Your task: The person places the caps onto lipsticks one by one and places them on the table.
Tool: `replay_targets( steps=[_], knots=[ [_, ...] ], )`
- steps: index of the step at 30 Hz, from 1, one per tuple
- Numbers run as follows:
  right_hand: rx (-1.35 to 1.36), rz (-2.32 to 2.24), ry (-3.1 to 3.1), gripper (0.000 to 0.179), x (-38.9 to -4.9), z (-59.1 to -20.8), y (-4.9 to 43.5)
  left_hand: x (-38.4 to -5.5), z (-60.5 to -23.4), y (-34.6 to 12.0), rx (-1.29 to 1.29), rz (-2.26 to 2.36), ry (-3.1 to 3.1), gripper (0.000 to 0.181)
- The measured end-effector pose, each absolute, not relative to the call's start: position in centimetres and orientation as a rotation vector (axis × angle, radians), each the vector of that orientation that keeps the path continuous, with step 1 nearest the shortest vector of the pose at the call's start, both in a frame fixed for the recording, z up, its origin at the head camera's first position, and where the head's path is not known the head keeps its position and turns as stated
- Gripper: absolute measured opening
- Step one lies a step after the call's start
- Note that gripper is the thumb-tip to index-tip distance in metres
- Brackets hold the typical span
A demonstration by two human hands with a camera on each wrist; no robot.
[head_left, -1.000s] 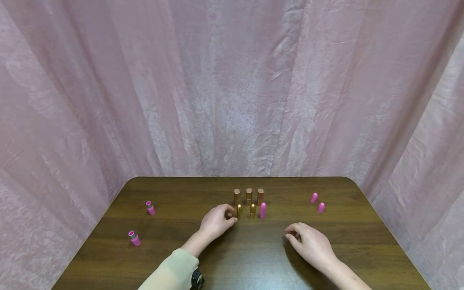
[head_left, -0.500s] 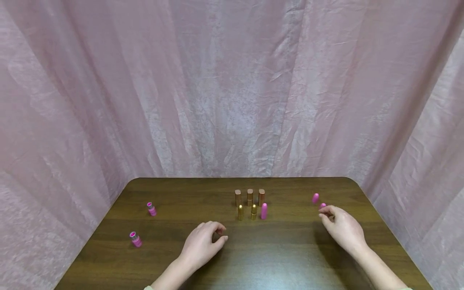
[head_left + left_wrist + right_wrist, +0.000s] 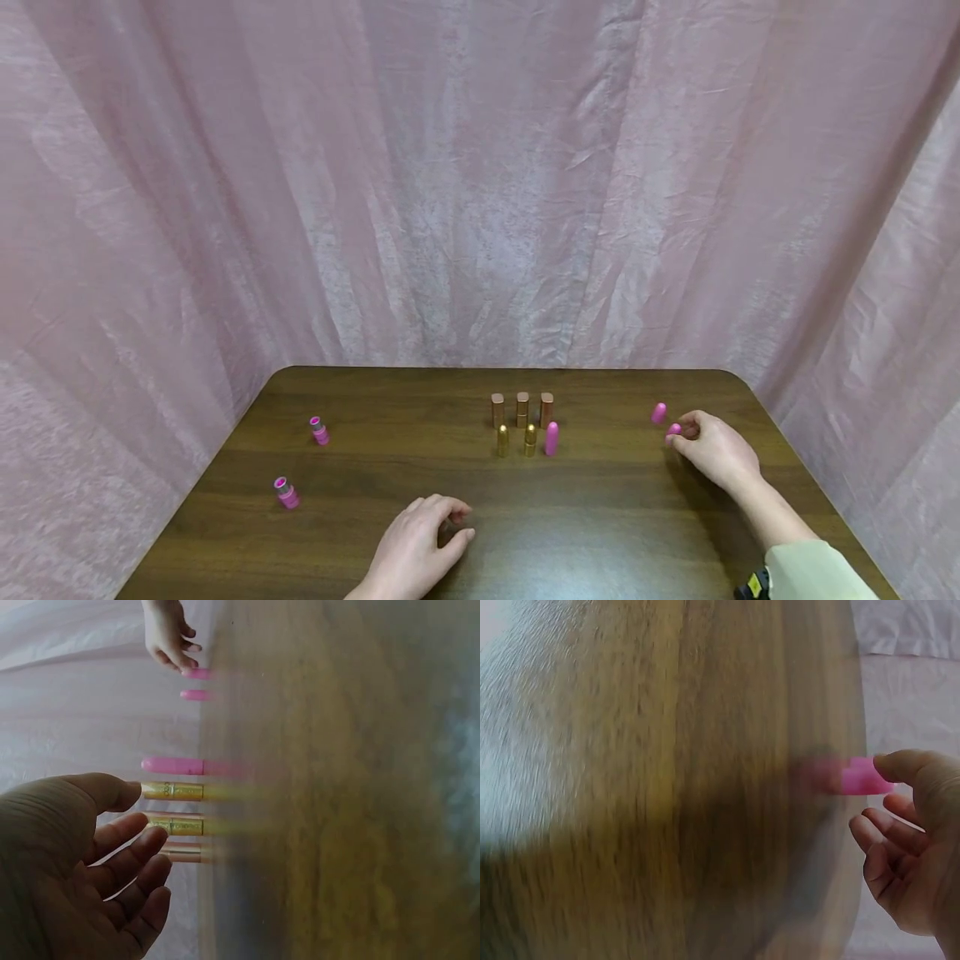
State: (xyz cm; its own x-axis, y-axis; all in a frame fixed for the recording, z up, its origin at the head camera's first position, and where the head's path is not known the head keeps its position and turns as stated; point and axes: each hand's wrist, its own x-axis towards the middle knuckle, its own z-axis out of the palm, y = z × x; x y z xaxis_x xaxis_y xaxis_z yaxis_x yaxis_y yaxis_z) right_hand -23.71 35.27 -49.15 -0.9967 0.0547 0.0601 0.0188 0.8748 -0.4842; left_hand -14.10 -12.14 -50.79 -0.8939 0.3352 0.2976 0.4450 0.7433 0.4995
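Observation:
My right hand (image 3: 718, 450) is at the right of the table, thumb and fingers spread around a small pink lipstick cap (image 3: 673, 430). The right wrist view has the thumb overlapping this pink cap (image 3: 861, 777), with the other fingertips just below it. A second pink cap (image 3: 658, 413) stands close behind. My left hand (image 3: 417, 543) hovers over the near middle of the table, loosely curved and holding nothing. Beyond it stand two gold lipsticks (image 3: 530, 440) and a closed pink lipstick (image 3: 552, 439), with three rose-gold lipsticks (image 3: 522, 410) in a row behind.
At the left lie two uncapped pink lipstick bases (image 3: 319, 431) with silver collars, one nearer (image 3: 287, 493) the front. The dark wooden table (image 3: 585, 533) has rounded far corners. Pink velvet curtains (image 3: 480, 183) hang behind and at both sides.
My left hand has drawn back from the gold lipsticks toward the near side. My right hand has moved right and forward to the nearer pink cap. The standing lipsticks have stayed in place.

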Motion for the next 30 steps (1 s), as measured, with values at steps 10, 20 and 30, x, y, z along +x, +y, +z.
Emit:
replay_targets(
  steps=[10, 20, 30],
  knots=[
    [-0.080, 0.739, -2.982, 0.037, -24.43, -49.62, 35.15, -13.95, -50.57, -12.03, -0.613, -0.880, -2.763, 0.020],
    [-0.076, 0.723, -2.972, 0.026, -24.56, -49.64, 35.03, -14.00, -50.84, -12.07, -0.623, -0.867, -2.732, 0.019],
    [-0.066, 0.791, -2.895, 0.026, -24.03, -49.80, 34.63, -14.06, -51.09, -12.35, -0.620, -0.879, -2.742, 0.019]
  ],
)
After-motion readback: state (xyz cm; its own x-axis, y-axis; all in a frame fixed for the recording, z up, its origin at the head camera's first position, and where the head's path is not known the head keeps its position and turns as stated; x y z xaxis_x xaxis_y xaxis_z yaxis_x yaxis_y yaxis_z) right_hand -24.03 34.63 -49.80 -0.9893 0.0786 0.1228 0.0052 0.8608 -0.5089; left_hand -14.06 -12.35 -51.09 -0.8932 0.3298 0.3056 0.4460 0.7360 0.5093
